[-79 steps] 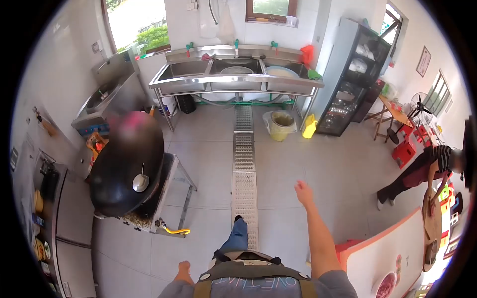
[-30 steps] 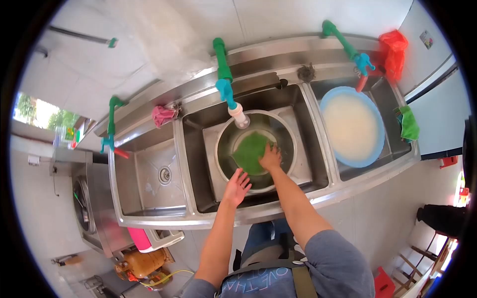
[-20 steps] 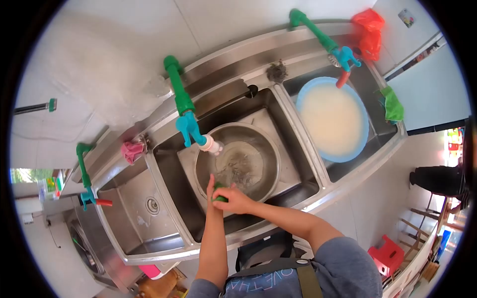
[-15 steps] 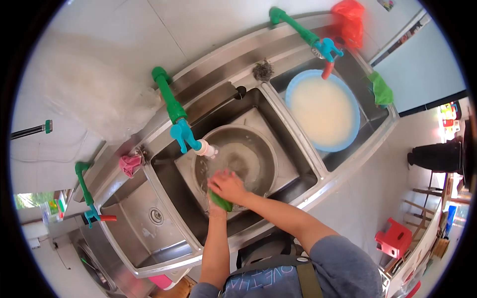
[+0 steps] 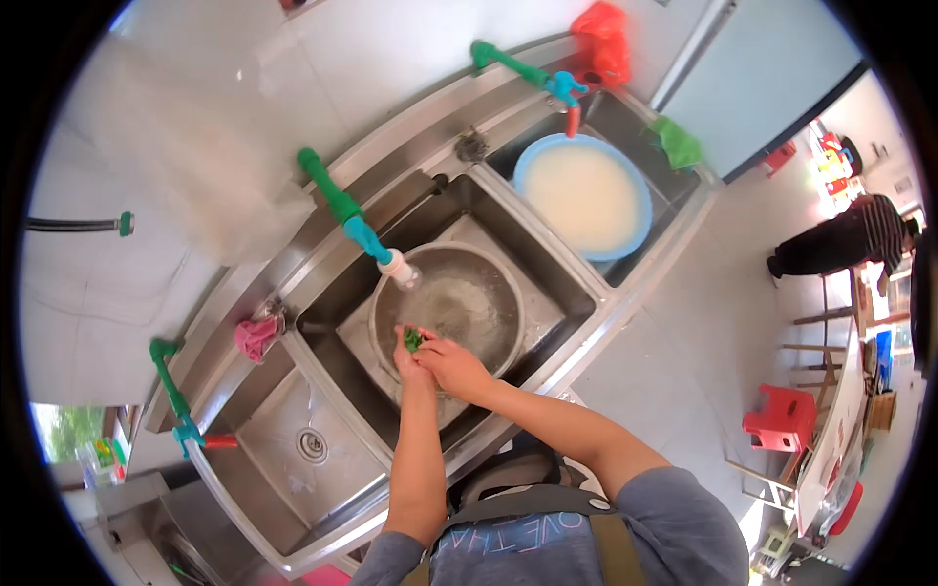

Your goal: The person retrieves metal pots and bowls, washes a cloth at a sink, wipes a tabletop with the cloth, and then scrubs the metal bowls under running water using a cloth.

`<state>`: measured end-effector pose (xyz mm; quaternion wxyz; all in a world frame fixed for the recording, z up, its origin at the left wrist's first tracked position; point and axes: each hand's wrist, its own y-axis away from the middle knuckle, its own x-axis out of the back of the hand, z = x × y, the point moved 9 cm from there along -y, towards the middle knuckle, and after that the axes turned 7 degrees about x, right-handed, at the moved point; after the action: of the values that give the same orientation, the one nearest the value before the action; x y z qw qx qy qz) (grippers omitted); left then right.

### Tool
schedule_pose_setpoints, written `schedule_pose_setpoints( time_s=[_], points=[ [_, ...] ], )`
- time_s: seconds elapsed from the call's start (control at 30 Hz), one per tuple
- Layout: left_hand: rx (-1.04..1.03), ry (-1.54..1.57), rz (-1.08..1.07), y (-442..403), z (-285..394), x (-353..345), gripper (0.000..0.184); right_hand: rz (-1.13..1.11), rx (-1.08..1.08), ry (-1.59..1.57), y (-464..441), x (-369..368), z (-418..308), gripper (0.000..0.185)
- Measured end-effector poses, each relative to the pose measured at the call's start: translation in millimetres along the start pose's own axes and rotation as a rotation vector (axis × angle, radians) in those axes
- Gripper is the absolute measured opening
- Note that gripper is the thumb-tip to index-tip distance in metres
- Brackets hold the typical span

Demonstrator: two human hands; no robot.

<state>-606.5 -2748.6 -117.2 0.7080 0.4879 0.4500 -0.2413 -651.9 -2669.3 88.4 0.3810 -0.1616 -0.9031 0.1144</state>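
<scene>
A crumpled green cloth point(image 5: 413, 339) is squeezed between my two hands, over the near left edge of a round metal basin point(image 5: 499, 276). My left hand point(image 5: 404, 359) is closed around the cloth from below. Pressed against it, my right hand point(image 5: 452, 368) has its fingers wrapped on the cloth. The basin stands in the middle sink and holds rippling water. Just above the hands is the white nozzle of the blue-handled tap point(image 5: 398, 269). Most of the cloth is hidden by my fingers.
A blue basin point(image 5: 642, 198) of cloudy whitish liquid sits in the right sink. The left sink point(image 5: 277, 467) has a drain. A pink cloth point(image 5: 256, 337), a scourer point(image 5: 471, 146), a green cloth point(image 5: 676, 143) and a red bag point(image 5: 603, 42) lie around the rims. A person point(image 5: 848, 237) stands at right.
The green cloth, earlier spread in the basin water, has been lifted and bunched between my hands. It now shows smaller than half a second ago. The view has turned, and the person at right shows more fully.
</scene>
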Motion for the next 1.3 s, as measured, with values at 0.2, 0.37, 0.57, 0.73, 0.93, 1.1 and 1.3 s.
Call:
schedule_pose_setpoints(
  time_s=[0.2,0.37,0.57,0.73,0.93,1.1,1.3],
  points=[
    [0.014,-0.054,0.043,80,-53,-155,0.037,0.059,-0.467,-0.121,-12,34,3,0.033],
    [-0.038,-0.212,0.031,31,2,-79,0.037,0.182,-0.159,-0.314,5,10,-27,0.029],
    [-0.080,-0.245,0.357,52,21,-69,0.029,0.229,-0.523,-0.385,84,43,-8,0.025],
    [-0.192,-0.318,0.665,83,32,-44,0.026,0.159,-0.732,-0.361,158,60,18,0.027],
    [0.043,-0.641,0.135,60,10,-96,0.022,0.236,-0.769,-0.470,212,91,21,0.036],
    [0.248,-0.845,-0.573,125,-206,-270,0.049,0.549,-0.905,-1.298,248,141,28,0.052],
    [0.748,-0.946,-0.705,168,-479,-285,0.065,1.035,-0.802,-1.233,397,277,61,0.034]
  ],
)
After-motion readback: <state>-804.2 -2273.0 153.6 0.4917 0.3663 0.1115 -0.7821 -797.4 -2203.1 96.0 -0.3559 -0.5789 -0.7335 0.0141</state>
